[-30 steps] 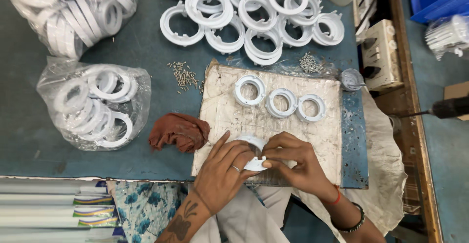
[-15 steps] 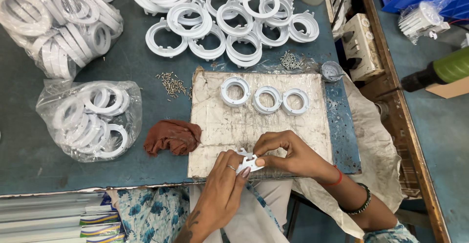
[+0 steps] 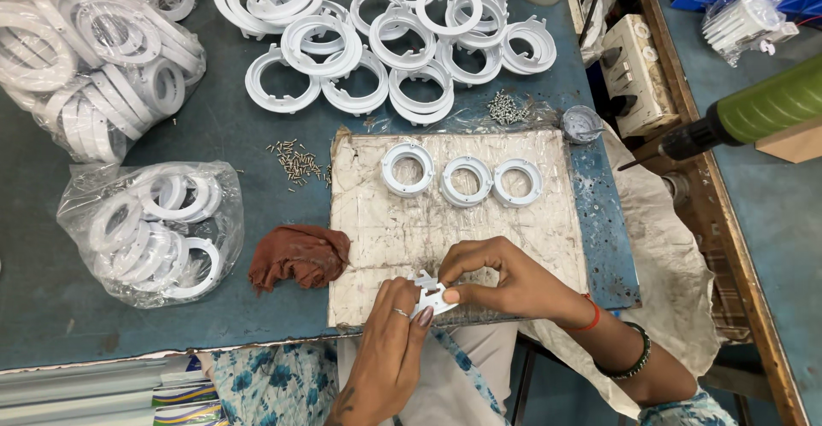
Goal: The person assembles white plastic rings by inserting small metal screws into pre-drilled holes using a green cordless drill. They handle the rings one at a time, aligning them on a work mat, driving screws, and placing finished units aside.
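Both hands meet at the near edge of a worn white work board [image 3: 479,229]. My left hand [image 3: 396,327] and my right hand [image 3: 497,276] pinch a small white plastic part [image 3: 428,293] between their fingertips. Three white plastic rings [image 3: 462,178] lie in a row on the far side of the board, apart from my hands. A rust-brown rag [image 3: 300,256] lies just left of the board.
A pile of white rings [image 3: 402,41] covers the far table. Bags of rings sit at the left [image 3: 154,229] and far left [image 3: 94,66]. Loose screws [image 3: 295,162] lie beside the board. A green-handled power screwdriver [image 3: 736,122] hangs at the right, near a socket box [image 3: 634,71].
The view has shifted so the table sits lower and more to the right. My hands stay together on the small white part, turning it slightly.
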